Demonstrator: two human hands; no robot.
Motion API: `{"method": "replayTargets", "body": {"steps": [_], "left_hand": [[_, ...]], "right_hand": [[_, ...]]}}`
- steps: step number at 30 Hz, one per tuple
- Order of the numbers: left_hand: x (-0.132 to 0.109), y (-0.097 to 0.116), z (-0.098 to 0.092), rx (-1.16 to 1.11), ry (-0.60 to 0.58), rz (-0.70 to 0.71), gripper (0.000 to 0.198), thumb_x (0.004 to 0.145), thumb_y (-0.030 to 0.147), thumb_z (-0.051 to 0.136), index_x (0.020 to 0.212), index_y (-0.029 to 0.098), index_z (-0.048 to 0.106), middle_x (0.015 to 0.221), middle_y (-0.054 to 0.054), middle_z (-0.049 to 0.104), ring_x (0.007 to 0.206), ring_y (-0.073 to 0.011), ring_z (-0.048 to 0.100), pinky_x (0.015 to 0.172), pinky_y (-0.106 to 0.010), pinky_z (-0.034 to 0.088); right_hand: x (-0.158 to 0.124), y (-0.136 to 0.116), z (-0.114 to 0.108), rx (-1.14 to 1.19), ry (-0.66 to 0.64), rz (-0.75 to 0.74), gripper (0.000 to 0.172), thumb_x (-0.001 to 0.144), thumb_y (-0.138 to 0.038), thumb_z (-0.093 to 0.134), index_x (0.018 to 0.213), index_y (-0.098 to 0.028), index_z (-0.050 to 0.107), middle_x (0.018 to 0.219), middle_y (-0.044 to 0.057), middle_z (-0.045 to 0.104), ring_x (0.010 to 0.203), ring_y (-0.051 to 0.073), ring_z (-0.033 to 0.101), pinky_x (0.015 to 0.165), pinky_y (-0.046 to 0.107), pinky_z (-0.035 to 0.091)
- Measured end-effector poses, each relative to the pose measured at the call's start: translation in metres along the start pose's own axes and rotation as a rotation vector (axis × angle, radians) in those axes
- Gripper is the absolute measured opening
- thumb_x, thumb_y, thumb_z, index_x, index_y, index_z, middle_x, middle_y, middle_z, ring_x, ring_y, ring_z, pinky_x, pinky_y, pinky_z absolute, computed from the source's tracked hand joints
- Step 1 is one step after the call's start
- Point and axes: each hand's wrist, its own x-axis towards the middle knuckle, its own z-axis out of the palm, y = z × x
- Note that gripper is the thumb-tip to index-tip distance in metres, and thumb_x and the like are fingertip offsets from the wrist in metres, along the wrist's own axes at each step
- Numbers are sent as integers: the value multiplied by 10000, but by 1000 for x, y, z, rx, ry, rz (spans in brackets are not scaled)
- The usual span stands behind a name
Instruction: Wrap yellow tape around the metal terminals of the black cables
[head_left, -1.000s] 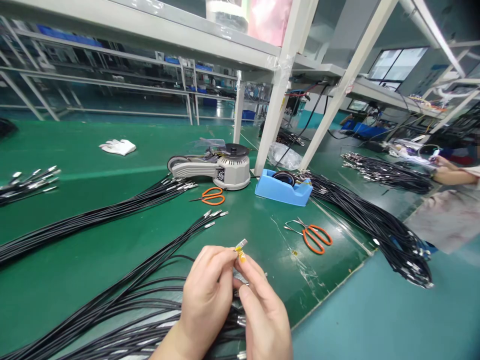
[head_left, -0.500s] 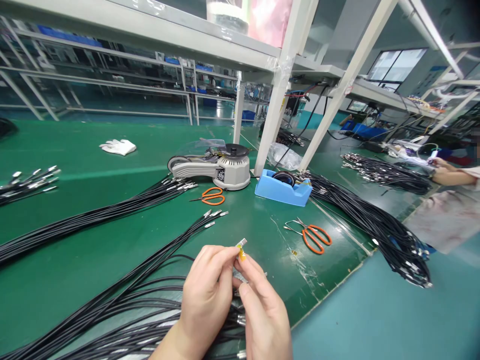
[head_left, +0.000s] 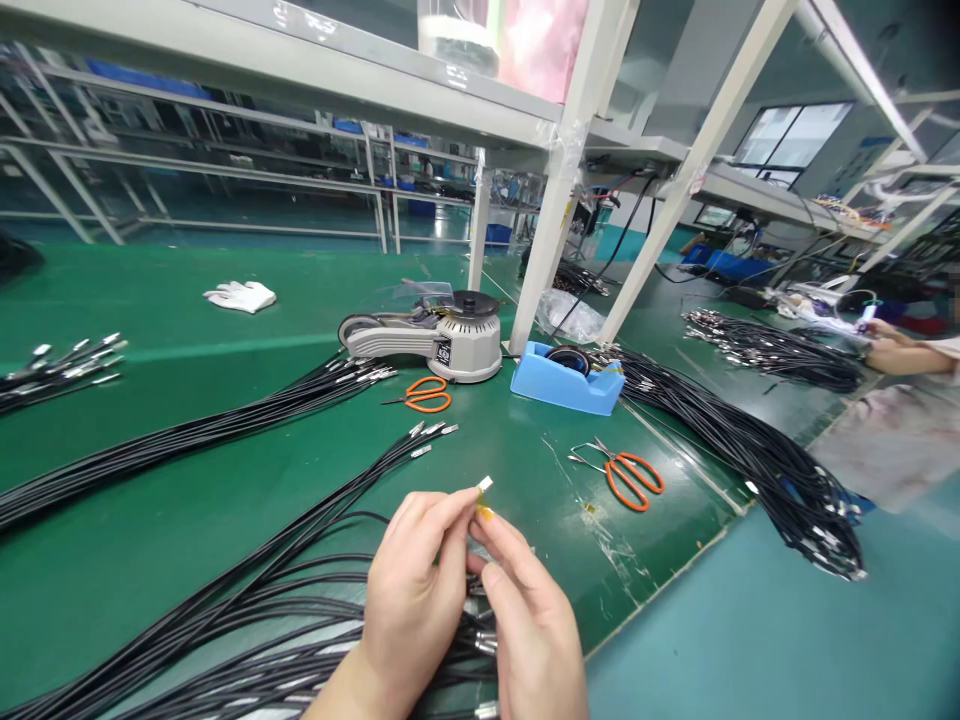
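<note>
A small silvery cable connector (head_left: 485,484) pokes up between my fingertips, with a bit of yellow tape (head_left: 485,513) just below it. My left hand (head_left: 424,580) is closed, thumb and index finger pinching the connector's base. My right hand (head_left: 532,625) is closed too, its index fingertip pressed at the tape. Most of the connector's cable is hidden by my hands. Below and to the left of them, loose black cables (head_left: 277,615) with metal ends fan across the green table.
A grey tape dispenser machine (head_left: 465,350) stands ahead, a blue tape holder (head_left: 566,380) beside it. Orange-handled scissors (head_left: 429,394) and orange-handled snips (head_left: 634,480) lie nearby. Cable bundles (head_left: 720,430) run along the right. A white glove (head_left: 240,296) lies back left. A co-worker's hand (head_left: 889,350) shows far right.
The connector has turned slightly between my fingers, and less of the yellow tape shows. Both hands stay in nearly the same place.
</note>
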Motion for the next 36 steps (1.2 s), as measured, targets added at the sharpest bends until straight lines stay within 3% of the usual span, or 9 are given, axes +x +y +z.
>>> {"method": "replayTargets", "body": {"steps": [5,9,12,15,17,25,30,36], "left_hand": [[4,-2,3,77,14,39,185,870,119,531,1032,194,577,895,-12,651,816,-119,594,762,-234,480],[5,-3,4,128,19,68,132,868,123,531,971,185,587,869,-16,644,806,-126,596,750,-245,483],[4,-1,3,142,27,106,145,867,110,520,973,183,586,857,-23,635,796,-132,593,729,-254,490],[3,1,2,141,14,144,163,860,99,517,979,186,587,834,-27,634,775,-140,589,707,-266,496],[4,2,1,136,0,150,170,855,93,517,976,188,589,830,-31,634,773,-143,588,708,-271,498],[5,5,2,116,-18,55,135,855,131,532,967,185,584,878,-31,621,815,-145,593,737,-263,491],[9,7,-2,125,-101,-55,72,874,194,516,871,196,588,830,-14,613,798,-151,581,730,-273,466],[11,12,-7,70,-209,-210,143,887,259,486,790,218,583,750,18,610,701,-138,571,653,-250,443]], "right_hand": [[1,-4,-11,-166,-6,15,344,858,-334,559,1178,-230,627,1260,91,593,1137,238,570,957,336,489],[4,-13,-16,-230,89,48,389,865,-422,532,1178,-205,610,1174,106,643,1008,214,635,874,316,525],[10,-24,-11,-291,121,40,386,877,-479,481,1054,-175,639,1008,90,682,839,177,652,770,283,535],[18,-35,-2,-312,69,28,364,852,-491,517,877,-147,635,738,36,645,688,150,613,657,250,517],[23,-38,4,-301,31,43,329,824,-468,568,812,-144,617,675,17,613,644,141,586,616,239,498],[24,-37,5,-331,62,-3,229,819,-370,576,753,-150,583,680,11,587,641,136,545,611,242,473],[22,-35,1,-379,68,-34,206,834,-349,562,769,-155,581,701,12,591,662,139,552,623,239,466],[20,-31,-1,-468,61,-132,148,845,-284,546,778,-160,592,752,28,613,704,146,569,667,253,474]]}}
